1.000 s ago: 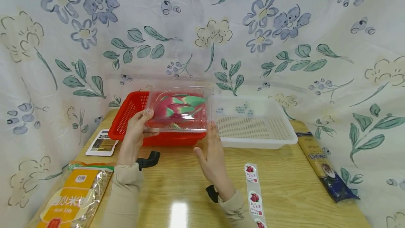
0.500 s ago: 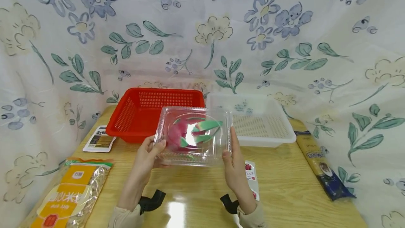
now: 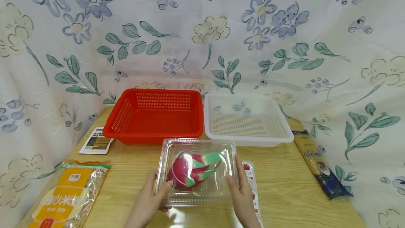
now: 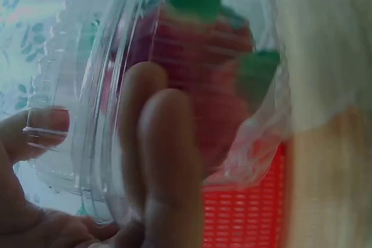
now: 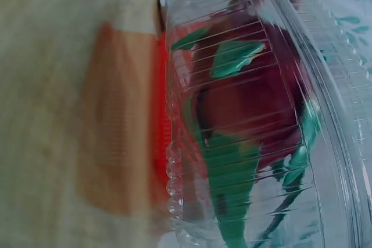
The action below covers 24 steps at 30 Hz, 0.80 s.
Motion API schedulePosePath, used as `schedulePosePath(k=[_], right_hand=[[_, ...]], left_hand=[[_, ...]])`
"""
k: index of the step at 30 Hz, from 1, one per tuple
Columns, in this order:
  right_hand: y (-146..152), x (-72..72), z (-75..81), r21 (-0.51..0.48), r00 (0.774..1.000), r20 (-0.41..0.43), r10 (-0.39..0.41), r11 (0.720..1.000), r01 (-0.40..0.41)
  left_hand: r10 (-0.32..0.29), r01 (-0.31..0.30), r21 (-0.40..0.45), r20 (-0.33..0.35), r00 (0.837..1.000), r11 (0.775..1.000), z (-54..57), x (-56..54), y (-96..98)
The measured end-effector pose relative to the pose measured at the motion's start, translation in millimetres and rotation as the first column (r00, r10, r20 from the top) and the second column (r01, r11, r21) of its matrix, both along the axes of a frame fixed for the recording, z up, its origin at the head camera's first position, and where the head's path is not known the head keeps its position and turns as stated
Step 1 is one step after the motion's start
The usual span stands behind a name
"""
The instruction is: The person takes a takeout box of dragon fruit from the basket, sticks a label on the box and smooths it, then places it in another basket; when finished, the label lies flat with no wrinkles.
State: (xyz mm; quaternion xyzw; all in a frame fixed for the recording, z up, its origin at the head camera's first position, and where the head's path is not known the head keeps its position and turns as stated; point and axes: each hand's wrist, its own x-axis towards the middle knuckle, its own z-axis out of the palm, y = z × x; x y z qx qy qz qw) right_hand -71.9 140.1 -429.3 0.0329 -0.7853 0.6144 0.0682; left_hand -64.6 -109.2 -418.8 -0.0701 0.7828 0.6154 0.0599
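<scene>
A clear plastic clamshell box (image 3: 218,171) with a closed lid is held between both hands, close over the front of the table in the head view. Inside lies a pink dragon fruit (image 3: 186,171) with green leaf tips, seen through the ribbed wall in both wrist views. My left hand (image 3: 150,196) grips the box's left side, thumb on top near the corner and fingers along the wall and underneath. On the right edge, my right hand (image 3: 243,194) holds the box with thumb over the rim and fingers along the side.
A red basket (image 3: 158,136) and a white basket (image 3: 250,138) stand side by side at the back. A strip of stickers (image 3: 253,185) lies right of the box. Packages lie around: a grain bag (image 3: 63,196), a small pouch (image 3: 96,141), a long pasta bag (image 3: 319,164).
The box came down and toward me from in front of the red basket. My right hand, flat beside the box a second ago, now grips its right edge.
</scene>
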Motion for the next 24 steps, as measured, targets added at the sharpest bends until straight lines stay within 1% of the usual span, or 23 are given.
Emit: schedulePosePath(k=[2, 3, 5, 7, 10, 13, 16, 21, 24], right_hand=[[-1, 4.7, -7.4, 0.005, 0.999, 0.025, -0.028, 1.0, 0.028], [-1, 6.5, -10.7, 0.007, 0.999, 0.037, -0.037, 0.999, 0.037], [-2, 8.3, -16.0, 0.011, 0.996, 0.071, -0.054, 0.999, 0.053], [-3, 9.1, -20.4, 0.022, 0.995, 0.08, -0.054, 0.998, 0.052], [-4, 9.5, -26.3, 0.057, 0.995, 0.079, -0.054, 0.997, 0.05], [-5, 10.6, -32.1, 0.094, 0.997, 0.043, -0.063, 0.994, 0.059], [-6, 10.7, -35.7, 0.113, 0.997, 0.043, -0.069, 0.992, 0.064], [-5, 8.5, -40.8, 0.142, 0.995, 0.058, -0.085, 0.987, 0.076], [-4, 6.2, -43.1, 0.147, 0.993, 0.082, -0.084, 0.987, 0.071]], left_hand=[[-0.026, 0.026, -0.101, -0.003, 1.0, 0.995, -8.5, 4.2, -0.4], [-0.04, 0.038, -0.154, -0.009, 0.999, 0.987, -12.5, 5.3, -1.0], [-0.064, 0.059, -0.211, -0.014, 0.998, 0.976, -19.3, 6.0, -1.1], [-0.078, 0.075, -0.23, -0.004, 0.997, 0.97, -25.3, 5.3, -1.5], [-0.077, 0.083, -0.243, 0.033, 0.996, 0.967, -31.8, 4.4, -2.4], [-0.076, 0.084, -0.263, 0.04, 0.996, 0.961, -37.8, 4.3, -4.5], [-0.082, 0.086, -0.303, 0.025, 0.996, 0.949, -40.8, 4.0, -6.1], [-0.062, 0.055, -0.343, -0.009, 0.998, 0.938, -41.8, 2.6, -5.3], [-0.043, 0.04, -0.368, -0.001, 0.999, 0.929, -41.4, 1.2, -4.0]])
